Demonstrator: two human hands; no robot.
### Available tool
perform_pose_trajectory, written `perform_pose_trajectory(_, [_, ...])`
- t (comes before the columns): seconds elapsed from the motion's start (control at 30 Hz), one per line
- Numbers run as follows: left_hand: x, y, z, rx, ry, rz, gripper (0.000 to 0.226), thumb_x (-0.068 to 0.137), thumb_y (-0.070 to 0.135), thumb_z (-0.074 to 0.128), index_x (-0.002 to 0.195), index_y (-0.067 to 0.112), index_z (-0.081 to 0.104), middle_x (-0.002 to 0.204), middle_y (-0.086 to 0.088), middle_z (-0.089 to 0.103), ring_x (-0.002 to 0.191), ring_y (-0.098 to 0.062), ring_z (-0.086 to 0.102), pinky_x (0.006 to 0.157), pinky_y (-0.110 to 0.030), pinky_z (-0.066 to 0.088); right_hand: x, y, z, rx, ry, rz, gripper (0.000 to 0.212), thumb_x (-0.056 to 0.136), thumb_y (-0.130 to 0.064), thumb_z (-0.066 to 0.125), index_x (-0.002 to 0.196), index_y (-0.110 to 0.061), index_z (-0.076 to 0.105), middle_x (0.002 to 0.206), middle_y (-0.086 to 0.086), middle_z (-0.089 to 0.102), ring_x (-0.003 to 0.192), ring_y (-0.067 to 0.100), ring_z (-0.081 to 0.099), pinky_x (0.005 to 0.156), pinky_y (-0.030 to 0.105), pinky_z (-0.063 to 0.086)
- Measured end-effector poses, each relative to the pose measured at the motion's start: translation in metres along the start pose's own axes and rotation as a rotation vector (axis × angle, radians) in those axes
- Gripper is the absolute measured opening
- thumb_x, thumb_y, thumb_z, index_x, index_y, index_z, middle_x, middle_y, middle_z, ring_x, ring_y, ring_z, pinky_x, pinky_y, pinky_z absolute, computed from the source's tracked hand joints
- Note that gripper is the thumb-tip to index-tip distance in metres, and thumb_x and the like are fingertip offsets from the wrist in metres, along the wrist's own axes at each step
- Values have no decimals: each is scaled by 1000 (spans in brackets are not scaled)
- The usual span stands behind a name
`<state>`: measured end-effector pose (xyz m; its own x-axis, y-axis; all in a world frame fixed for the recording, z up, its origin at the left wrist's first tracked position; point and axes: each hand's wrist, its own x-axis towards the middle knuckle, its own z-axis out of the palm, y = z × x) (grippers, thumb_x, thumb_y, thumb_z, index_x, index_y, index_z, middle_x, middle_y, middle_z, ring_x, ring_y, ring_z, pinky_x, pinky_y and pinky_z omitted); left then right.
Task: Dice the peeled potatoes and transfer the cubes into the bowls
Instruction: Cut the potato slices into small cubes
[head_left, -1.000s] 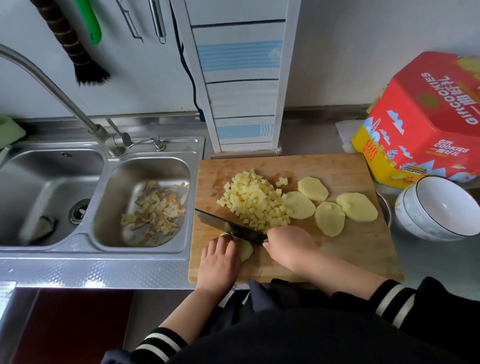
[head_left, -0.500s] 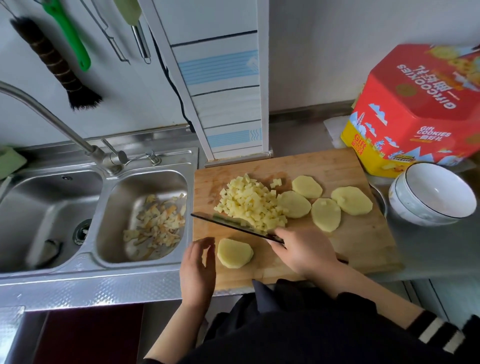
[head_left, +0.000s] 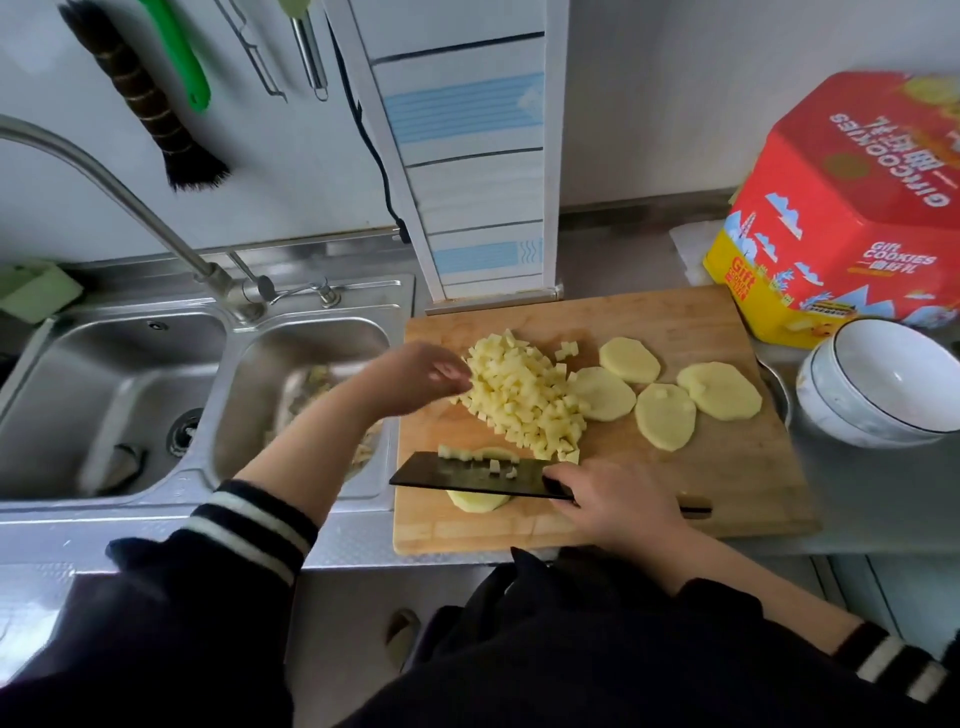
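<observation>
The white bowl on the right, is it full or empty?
Empty. The top bowl shows only bare white inside; all the potato cubes lie on the cutting board.

White wall (head_left: 675, 93); steel double sink (head_left: 130, 395) left; grey counter (head_left: 872, 499).

Her right hand (head_left: 613, 506) grips the cleaver (head_left: 470, 475) flat over a potato slice (head_left: 478, 500); her left hand (head_left: 415, 379) touches the cube pile (head_left: 524, 400).

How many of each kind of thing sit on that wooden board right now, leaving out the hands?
Uncut potato slices: 5, one lying partly under the knife
Heaps of potato cubes: 1, with a few stray cubes beside it and on the blade
Knives: 1
Total: 7
</observation>
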<state>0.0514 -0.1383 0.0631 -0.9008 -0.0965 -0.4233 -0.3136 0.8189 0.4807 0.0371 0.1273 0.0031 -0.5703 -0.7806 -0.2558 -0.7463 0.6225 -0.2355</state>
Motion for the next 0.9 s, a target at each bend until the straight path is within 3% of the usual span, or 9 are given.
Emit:
perform_pose_trajectory(0.13, [27, 20, 30, 221, -395, 66, 32, 95, 20, 63, 126, 14, 63, 129, -1, 64, 118, -14, 59, 109, -35, 39, -3, -5, 3, -4, -2, -20, 41, 100, -49, 37, 136, -32, 46, 111, -3, 66, 99, 21, 63, 78, 35, 51])
perform_pose_trajectory(0.33, [43, 25, 51, 331, -573, 45, 34, 90, 13, 68, 124, 16, 66, 126, -1, 66, 117, -16, 58, 104, -31, 39, -5, -8, 3, -18, 12, -45, 40, 100, -46, 39, 135, -29, 48, 106, -1, 65, 93, 21, 63, 72, 32, 49])
perform_pose_trajectory(0.43, [44, 25, 52, 338, -602, 27, 33, 90, 13, 68, 123, 16, 66, 126, 0, 65, 118, -15, 57, 97, -27, 36, -6, -8, 2, -25, 32, -54, 40, 100, -45, 39, 134, -28, 49, 102, -1, 66, 89, 20, 63, 70, 32, 51])
perform_pose_trajectory(0.57, [48, 23, 51, 322, -606, 22, 28, 91, 14, 68, 118, 16, 68, 123, 1, 65, 116, -15, 57, 100, -32, 38, -7, -8, -1, -34, 55, -62, 40, 100, -44, 39, 136, -28, 47, 101, -1, 65, 88, 20, 63, 65, 30, 45])
perform_pose_trajectory(0.67, [51, 22, 54, 336, -575, 35, 25, 91, 16, 67, 116, 17, 68, 122, 1, 64, 114, -16, 55, 102, -35, 40, -9, -8, -3, -48, 44, -59, 42, 101, -44, 38, 139, -29, 44, 103, 0, 64, 89, 20, 62, 63, 29, 41])
perform_pose_trajectory(0.9, [58, 13, 60, 360, -424, 83, 24, 91, 13, 66, 115, 16, 69, 123, 0, 65, 117, -17, 56, 102, -34, 40, -18, -3, -3, -64, -5, -48, 41, 99, -44, 39, 136, -27, 46, 104, 1, 63, 94, 22, 60, 69, 31, 47])
